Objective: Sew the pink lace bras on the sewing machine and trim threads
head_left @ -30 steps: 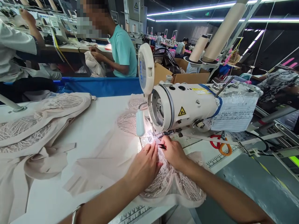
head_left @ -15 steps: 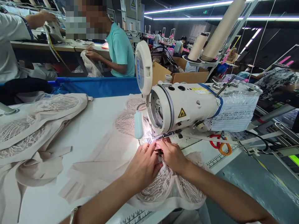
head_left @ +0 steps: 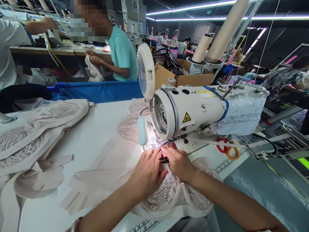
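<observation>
A pale pink lace bra [head_left: 160,190] lies under my forearms, and its upper edge runs up to the needle area of a white sewing machine [head_left: 193,104]. My left hand [head_left: 147,169] has its fingers pressed together on the fabric just in front of the presser foot; a ring is on one finger. Close beside it, my right hand [head_left: 180,162] pinches the same edge, fingertips almost touching the left ones. Between the hands shows a small dark pointed tool [head_left: 164,160]; which hand holds it I cannot tell. The needle itself is hidden.
More lace bras [head_left: 48,129] are piled at the left. Orange-and-red-handled scissors [head_left: 232,151] lie right of the machine. A small lamp [head_left: 142,130] hangs by the needle. Behind are a blue cloth bin [head_left: 101,91], a cardboard box [head_left: 193,79] and a co-worker in a teal shirt [head_left: 123,53].
The whole view has shifted slightly. Both hands stay at the machine, with the fabric and fingers almost unmoved.
</observation>
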### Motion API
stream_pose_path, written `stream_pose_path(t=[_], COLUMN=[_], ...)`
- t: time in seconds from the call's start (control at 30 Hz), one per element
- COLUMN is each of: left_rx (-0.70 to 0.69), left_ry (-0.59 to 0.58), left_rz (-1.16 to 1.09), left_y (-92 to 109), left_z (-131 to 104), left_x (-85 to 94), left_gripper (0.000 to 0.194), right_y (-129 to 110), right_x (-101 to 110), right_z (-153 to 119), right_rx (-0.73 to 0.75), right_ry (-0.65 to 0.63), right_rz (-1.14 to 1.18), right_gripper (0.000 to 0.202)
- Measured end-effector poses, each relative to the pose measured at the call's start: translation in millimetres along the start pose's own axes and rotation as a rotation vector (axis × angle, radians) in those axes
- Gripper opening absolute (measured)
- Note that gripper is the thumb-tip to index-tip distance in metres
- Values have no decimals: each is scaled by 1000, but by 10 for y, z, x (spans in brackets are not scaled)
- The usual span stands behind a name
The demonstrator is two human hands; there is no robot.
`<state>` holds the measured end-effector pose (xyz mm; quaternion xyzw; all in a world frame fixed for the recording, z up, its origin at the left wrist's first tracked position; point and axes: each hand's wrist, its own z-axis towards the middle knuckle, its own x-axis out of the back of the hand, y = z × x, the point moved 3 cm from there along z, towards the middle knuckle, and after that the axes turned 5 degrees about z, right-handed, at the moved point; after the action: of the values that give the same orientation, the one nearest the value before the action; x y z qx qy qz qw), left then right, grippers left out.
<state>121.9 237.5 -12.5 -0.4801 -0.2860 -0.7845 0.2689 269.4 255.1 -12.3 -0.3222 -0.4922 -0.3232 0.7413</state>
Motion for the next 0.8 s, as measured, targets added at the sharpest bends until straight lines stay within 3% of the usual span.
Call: stream_pose_path(t=[0.3, 0.8], left_rx=[-8, -15], left_ry=[-12, 83], left_rz=[76, 279], left_y=[-26, -1], left_z=[-7, -10], left_x=[28, 68], left_gripper=[47, 49], right_y=[-2, -17], right_x=[3, 14], right_z=[30, 62], right_rx=[-61, -71], right_ry=[-59, -105], right_rz=[36, -16], right_gripper=[42, 42])
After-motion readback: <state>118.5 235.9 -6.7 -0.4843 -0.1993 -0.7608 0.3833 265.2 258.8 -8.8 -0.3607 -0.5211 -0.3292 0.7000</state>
